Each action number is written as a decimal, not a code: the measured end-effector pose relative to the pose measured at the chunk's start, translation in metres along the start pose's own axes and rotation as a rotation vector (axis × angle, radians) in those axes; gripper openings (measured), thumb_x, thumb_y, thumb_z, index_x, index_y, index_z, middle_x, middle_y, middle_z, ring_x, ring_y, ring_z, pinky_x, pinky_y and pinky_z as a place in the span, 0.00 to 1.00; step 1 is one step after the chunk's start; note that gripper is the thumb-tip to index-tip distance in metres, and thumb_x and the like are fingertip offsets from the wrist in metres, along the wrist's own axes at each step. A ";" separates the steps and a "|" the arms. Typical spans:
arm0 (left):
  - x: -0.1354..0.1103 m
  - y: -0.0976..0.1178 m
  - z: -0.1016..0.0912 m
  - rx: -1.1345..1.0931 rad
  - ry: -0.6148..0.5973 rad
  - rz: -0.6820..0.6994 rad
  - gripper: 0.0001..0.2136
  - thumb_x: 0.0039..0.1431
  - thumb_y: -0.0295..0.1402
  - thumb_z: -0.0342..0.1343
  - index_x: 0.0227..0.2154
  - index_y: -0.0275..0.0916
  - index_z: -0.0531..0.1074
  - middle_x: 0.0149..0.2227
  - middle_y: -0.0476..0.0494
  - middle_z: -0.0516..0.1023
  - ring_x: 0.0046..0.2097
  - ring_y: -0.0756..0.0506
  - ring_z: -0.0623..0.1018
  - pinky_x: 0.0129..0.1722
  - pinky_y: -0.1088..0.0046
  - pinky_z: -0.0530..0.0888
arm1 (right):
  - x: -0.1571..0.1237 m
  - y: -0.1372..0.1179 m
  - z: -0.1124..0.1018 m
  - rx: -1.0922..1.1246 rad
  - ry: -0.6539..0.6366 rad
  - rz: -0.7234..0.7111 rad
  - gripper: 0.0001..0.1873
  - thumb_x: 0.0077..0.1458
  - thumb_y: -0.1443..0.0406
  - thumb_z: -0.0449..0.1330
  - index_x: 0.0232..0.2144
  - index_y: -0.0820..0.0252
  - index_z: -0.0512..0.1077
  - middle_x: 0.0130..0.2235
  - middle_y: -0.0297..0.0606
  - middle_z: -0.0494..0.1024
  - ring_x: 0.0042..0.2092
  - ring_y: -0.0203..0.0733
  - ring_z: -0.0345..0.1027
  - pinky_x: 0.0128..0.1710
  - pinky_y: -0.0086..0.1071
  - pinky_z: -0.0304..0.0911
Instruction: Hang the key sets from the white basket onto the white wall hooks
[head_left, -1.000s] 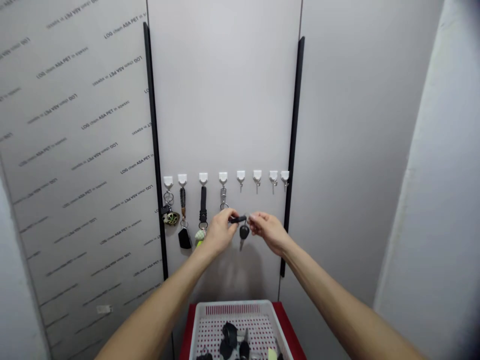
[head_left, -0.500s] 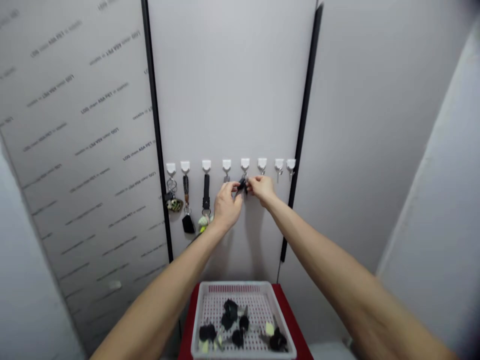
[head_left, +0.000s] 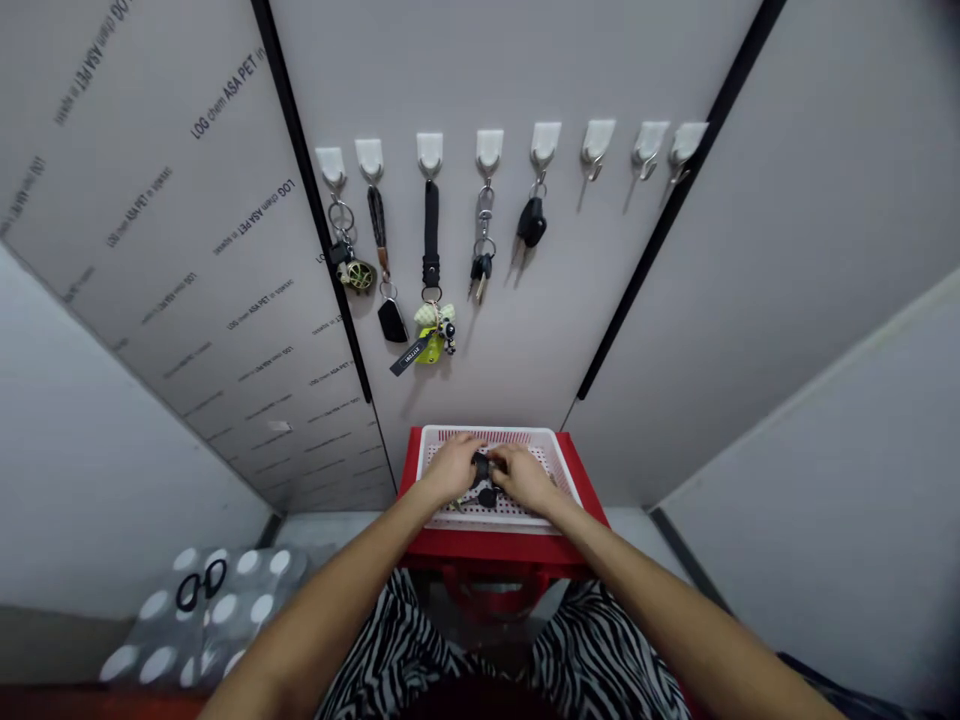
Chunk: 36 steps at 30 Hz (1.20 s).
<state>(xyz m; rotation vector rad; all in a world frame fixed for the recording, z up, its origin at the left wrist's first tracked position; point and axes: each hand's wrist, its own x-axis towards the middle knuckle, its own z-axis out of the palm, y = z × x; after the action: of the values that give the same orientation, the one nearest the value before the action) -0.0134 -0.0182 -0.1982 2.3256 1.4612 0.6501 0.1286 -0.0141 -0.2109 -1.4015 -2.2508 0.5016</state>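
Observation:
Both of my hands are down in a white plastic basket (head_left: pixel 564 470). My left hand (head_left: pixel 452 468) curls its fingers at black-headed keys (head_left: pixel 481 468) near the basket's middle. From the other side my right hand (head_left: pixel 523 478) pinches at the same dark keys; its fingertips are partly hidden. Another black key head (head_left: pixel 487 497) lies just below them on the basket floor. On the wall above, a black car key (head_left: pixel 532 222) hangs from the fifth hook (head_left: pixel 546 142), and a small bunch of keys (head_left: pixel 481 268) hangs on the hook to its left.
Farther left hang a black strap with charms (head_left: pixel 431 235), a braided keychain (head_left: pixel 378 225) and a keyring with a gold charm (head_left: pixel 354 272). Three bare hooks (head_left: pixel 598 140) are at the right. The basket stands on a red box (head_left: pixel 487 545). Black-handled scissors (head_left: pixel 201 585) lie on dotted fabric at lower left.
My hands have left the fifth hook and dropped into the basket. The black car key now hangs on that hook by itself. The view has tilted downward.

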 end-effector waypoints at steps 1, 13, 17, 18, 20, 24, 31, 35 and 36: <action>0.003 0.001 0.001 0.012 -0.036 0.001 0.14 0.41 0.22 0.44 0.33 0.37 0.66 0.37 0.43 0.67 0.41 0.48 0.65 0.41 0.73 0.61 | 0.001 0.000 0.000 -0.054 -0.016 -0.004 0.13 0.38 0.70 0.50 0.30 0.65 0.68 0.33 0.43 0.70 0.37 0.41 0.59 0.39 0.32 0.51; 0.012 -0.001 -0.004 -0.113 0.029 -0.125 0.08 0.40 0.23 0.44 0.23 0.34 0.68 0.24 0.47 0.70 0.29 0.51 0.67 0.30 0.77 0.63 | -0.003 -0.004 -0.009 0.128 0.038 -0.034 0.12 0.38 0.70 0.49 0.28 0.63 0.69 0.31 0.38 0.70 0.35 0.37 0.60 0.38 0.30 0.52; 0.027 0.015 -0.025 -0.248 0.025 -0.157 0.06 0.40 0.26 0.46 0.22 0.34 0.68 0.21 0.50 0.69 0.24 0.53 0.66 0.26 0.79 0.63 | -0.002 -0.014 -0.022 0.387 0.163 -0.014 0.12 0.40 0.66 0.50 0.30 0.60 0.68 0.33 0.37 0.70 0.36 0.37 0.61 0.38 0.31 0.54; 0.030 0.020 -0.030 -0.281 0.021 -0.155 0.06 0.40 0.27 0.46 0.21 0.34 0.68 0.20 0.50 0.69 0.24 0.53 0.66 0.25 0.79 0.62 | -0.001 -0.016 -0.026 0.442 0.187 0.007 0.11 0.40 0.65 0.51 0.29 0.60 0.68 0.32 0.37 0.70 0.35 0.37 0.61 0.37 0.31 0.54; 0.037 0.030 -0.040 -0.360 0.023 -0.159 0.05 0.40 0.28 0.47 0.20 0.34 0.67 0.18 0.51 0.68 0.22 0.54 0.65 0.23 0.80 0.62 | 0.002 -0.018 -0.033 0.532 0.222 0.051 0.10 0.40 0.63 0.51 0.27 0.60 0.68 0.29 0.36 0.71 0.32 0.36 0.61 0.34 0.30 0.55; 0.053 0.049 -0.053 -0.536 0.042 -0.164 0.04 0.38 0.27 0.48 0.18 0.32 0.66 0.16 0.53 0.65 0.20 0.55 0.63 0.22 0.80 0.61 | 0.010 -0.018 -0.056 0.649 0.289 0.078 0.11 0.40 0.61 0.51 0.22 0.62 0.67 0.23 0.34 0.69 0.26 0.33 0.60 0.28 0.28 0.55; 0.094 0.104 -0.094 -0.569 0.345 0.043 0.04 0.40 0.25 0.47 0.22 0.33 0.65 0.22 0.50 0.68 0.25 0.54 0.66 0.27 0.79 0.64 | 0.042 -0.032 -0.155 0.652 0.476 0.013 0.09 0.38 0.62 0.51 0.16 0.63 0.64 0.16 0.30 0.63 0.20 0.29 0.54 0.21 0.25 0.53; 0.116 0.143 -0.133 -0.408 0.501 0.212 0.07 0.42 0.25 0.46 0.26 0.35 0.67 0.28 0.48 0.70 0.30 0.53 0.68 0.33 0.77 0.65 | 0.070 -0.049 -0.218 0.646 0.679 -0.065 0.09 0.36 0.62 0.52 0.17 0.64 0.64 0.17 0.30 0.64 0.20 0.28 0.54 0.21 0.24 0.53; 0.121 0.151 -0.143 -0.368 0.535 0.237 0.08 0.42 0.25 0.46 0.27 0.35 0.67 0.30 0.47 0.70 0.32 0.52 0.68 0.35 0.76 0.65 | 0.077 -0.054 -0.231 0.651 0.720 -0.084 0.09 0.36 0.62 0.52 0.17 0.64 0.64 0.18 0.30 0.64 0.20 0.28 0.54 0.20 0.23 0.53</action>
<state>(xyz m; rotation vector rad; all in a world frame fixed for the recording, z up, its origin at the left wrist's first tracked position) 0.0708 0.0305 0.0220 2.1331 1.1206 1.5585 0.1836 0.0497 0.0234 -0.9320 -1.3834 0.5252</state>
